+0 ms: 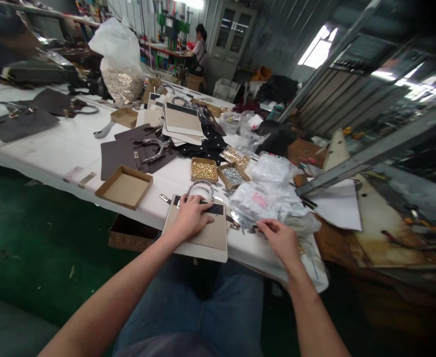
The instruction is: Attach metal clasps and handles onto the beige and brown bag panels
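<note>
A beige bag panel (210, 238) with a dark strip along its top lies at the table's front edge. My left hand (191, 218) rests on it, fingers spread over the strip. A wrapped loop handle (201, 188) sticks out beyond the panel's far side. To the right, my right hand (277, 235) has thumb and fingertips pinched together beside small flat metal pieces (245, 223); whatever is in the pinch is too small to make out. Just past it lie clear plastic bags (266, 198).
Boxes of gold studs (203, 170) and silver pieces (233, 176) stand beyond the panel, with a cardboard tray (124, 187) to the left. Dark bag pieces (123, 154) and stacked beige panels (184, 120) lie farther back. A metal post (366, 153) slants on the right. A person (199, 49) sits far off.
</note>
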`<state>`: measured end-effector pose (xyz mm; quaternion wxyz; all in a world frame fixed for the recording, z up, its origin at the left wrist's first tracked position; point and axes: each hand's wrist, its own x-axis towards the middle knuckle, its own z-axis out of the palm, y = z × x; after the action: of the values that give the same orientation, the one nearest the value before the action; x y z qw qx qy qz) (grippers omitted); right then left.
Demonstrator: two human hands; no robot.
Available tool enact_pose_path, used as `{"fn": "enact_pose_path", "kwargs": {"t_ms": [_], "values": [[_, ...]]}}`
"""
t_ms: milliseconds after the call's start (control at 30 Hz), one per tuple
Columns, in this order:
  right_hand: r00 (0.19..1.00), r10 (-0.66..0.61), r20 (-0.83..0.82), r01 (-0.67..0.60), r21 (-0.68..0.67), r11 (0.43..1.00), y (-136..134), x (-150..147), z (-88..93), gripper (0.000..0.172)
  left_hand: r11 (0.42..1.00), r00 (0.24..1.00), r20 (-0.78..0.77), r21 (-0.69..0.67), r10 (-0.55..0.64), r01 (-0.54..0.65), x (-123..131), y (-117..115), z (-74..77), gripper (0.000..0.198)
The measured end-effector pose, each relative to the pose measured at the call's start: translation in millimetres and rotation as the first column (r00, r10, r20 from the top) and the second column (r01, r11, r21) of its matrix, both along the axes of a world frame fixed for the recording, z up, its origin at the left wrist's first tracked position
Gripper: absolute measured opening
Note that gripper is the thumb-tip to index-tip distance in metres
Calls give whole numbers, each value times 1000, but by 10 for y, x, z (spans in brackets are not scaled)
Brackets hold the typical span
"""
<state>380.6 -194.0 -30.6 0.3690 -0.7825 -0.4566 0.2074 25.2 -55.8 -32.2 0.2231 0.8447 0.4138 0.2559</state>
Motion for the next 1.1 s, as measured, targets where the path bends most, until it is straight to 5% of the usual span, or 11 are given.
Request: {"fn": "enact_pose_path", "kwargs": {"t_ms": [233,367,633,900,1100], "values": [[1000,17,3,-17,32,999,64,65,-49,68,1000,1000,-19,-17,-6,6,1,7,17,47],[990,104,97,-106,16,994,112,-8,26,56,1000,1000,-21,-13,-5,5,-1,0,28,48],[943,256,-212,-241,97,966,388,-609,266,43,1000,999,-41,-6,8,-8,7,-6,44,48],[882,466,-74,-464,39,885,868,-1105,313,28,1000,999,-40,2,12,-11,1,-17,72,51],[881,467,70,-469,17,883,972,-1234,310,18,1000,999,-42,7,17,-16,9,-24,85,50]]}}
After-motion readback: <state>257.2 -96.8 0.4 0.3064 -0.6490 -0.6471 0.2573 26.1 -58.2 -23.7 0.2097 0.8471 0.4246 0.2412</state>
